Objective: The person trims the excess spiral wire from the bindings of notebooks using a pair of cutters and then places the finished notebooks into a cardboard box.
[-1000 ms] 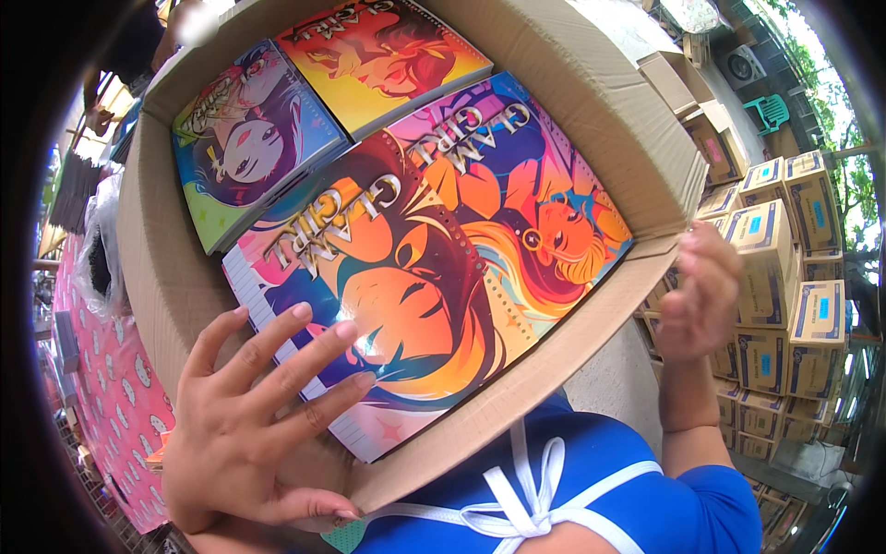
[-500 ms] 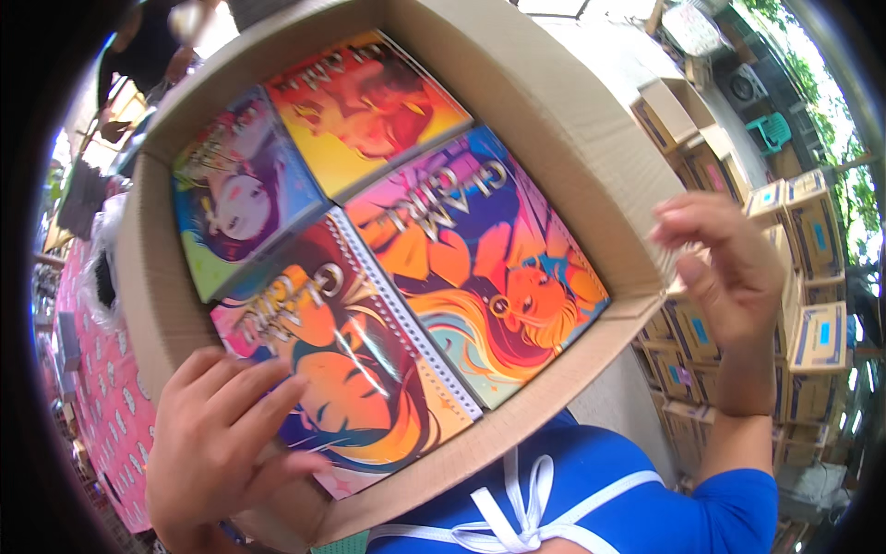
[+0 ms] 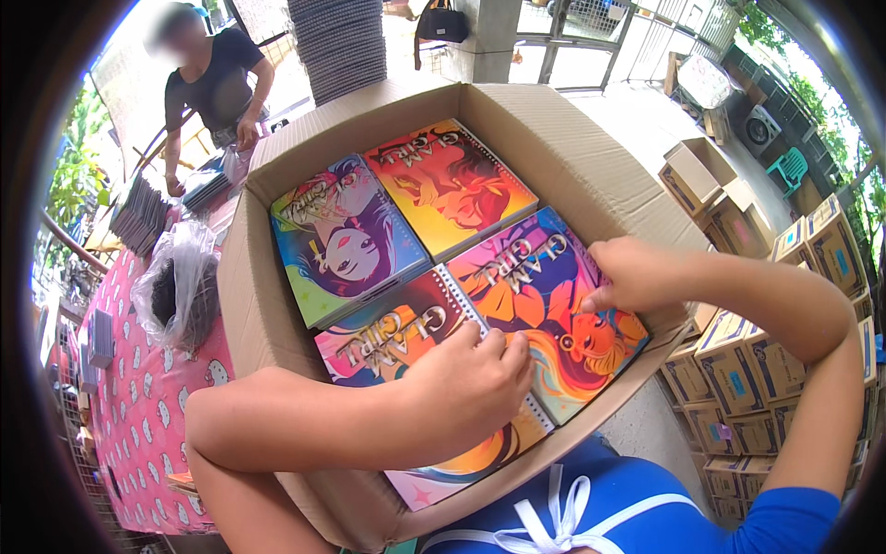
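Observation:
An open cardboard box (image 3: 235, 305) holds several stacks of spiral notebooks with bright illustrated covers. A blue-and-green notebook (image 3: 341, 240) lies at its far left, a red-and-yellow notebook (image 3: 452, 185) at its far right. Nearer are a brown-and-orange notebook (image 3: 392, 323) and a pink-and-purple notebook (image 3: 554, 295). My left hand (image 3: 471, 379) is closed over the spiral edge between the two near notebooks, its fingertips partly hidden. My right hand (image 3: 637, 268) grips the right edge of the pink-and-purple notebook, thumb on the cover, other fingers tucked by the box wall.
At the left, a pink patterned tablecloth (image 3: 152, 415) carries a clear plastic bag (image 3: 180, 291) and notebook stacks (image 3: 138, 217). A person (image 3: 217, 83) in a dark shirt works at its far end. Stacked cartons (image 3: 738, 369) stand on the right, a green chair (image 3: 787, 171) behind.
Both hands have moved in onto the notebooks, the left from the near-left side, the right from outside the box. The view has shifted, bringing the other person into sight.

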Demonstrator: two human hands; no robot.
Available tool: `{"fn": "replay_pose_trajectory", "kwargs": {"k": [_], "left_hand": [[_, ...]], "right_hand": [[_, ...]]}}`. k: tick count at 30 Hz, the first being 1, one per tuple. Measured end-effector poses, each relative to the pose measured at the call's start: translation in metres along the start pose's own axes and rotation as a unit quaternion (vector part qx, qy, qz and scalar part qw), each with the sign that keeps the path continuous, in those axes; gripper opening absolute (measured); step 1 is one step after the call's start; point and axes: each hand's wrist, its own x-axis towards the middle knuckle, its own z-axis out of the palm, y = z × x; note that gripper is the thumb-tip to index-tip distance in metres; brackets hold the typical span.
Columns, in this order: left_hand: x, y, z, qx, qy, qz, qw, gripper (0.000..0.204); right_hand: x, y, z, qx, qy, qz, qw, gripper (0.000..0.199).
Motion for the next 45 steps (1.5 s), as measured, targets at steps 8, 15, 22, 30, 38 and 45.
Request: {"fn": "replay_pose_trajectory", "kwargs": {"k": [8, 15, 22, 30, 38, 45], "left_hand": [[-0.018, 0.004, -0.013, -0.017, -0.007, -0.005, 1.0, 0.049], [-0.019, 0.006, -0.012, 0.011, 0.04, 0.022, 0.999, 0.043], [-0.023, -0.012, -0.02, -0.02, -0.063, 0.046, 0.997, 0.05], [-0.006, -0.028, -0.03, -0.117, -0.075, 0.039, 0.989, 0.047], [0.008, -0.051, -0.021, -0.168, 0.024, -0.072, 0.983, 0.049], [0.008, -0.05, -0.023, -0.191, 0.085, -0.092, 0.974, 0.05]], "right_hand": [[0.014, 0.015, 0.019, 0.408, -0.041, 0.024, 0.912, 0.064], [0.026, 0.011, 0.022, 0.455, -0.12, 0.036, 0.882, 0.052], [0.033, 0.011, 0.036, 0.594, -0.087, -0.016, 0.8, 0.051], [0.024, 0.003, 0.036, 0.717, -0.12, -0.002, 0.686, 0.043], [0.015, -0.009, 0.025, 0.447, -0.039, 0.044, 0.893, 0.044], [-0.007, -0.004, -0.005, 0.356, -0.04, -0.007, 0.934, 0.053]]}}
